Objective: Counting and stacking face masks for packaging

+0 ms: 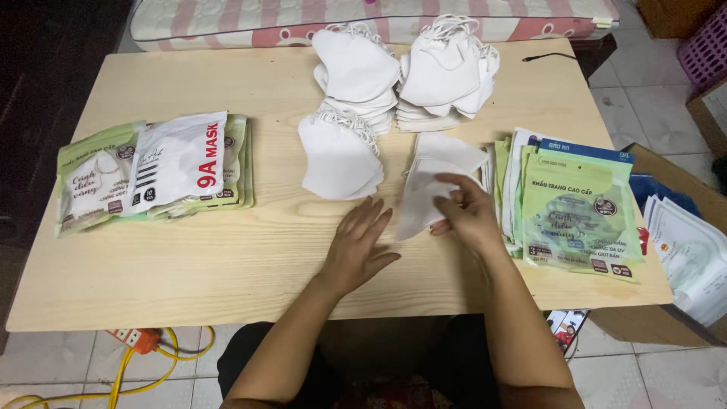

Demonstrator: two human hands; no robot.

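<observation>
Nearest, the left hand lies flat and released on the wooden table, while the right hand pinches a small stack of white masks. Green empty pouches lie right, filled packs left, taller mask piles far.

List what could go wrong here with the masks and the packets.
The tall mask stacks at the table's far edge look loose and could topple. The right hand pinches several thin white masks, so it may lift more than one. The empty packets overhang the table's right edge and could slide off.
</observation>
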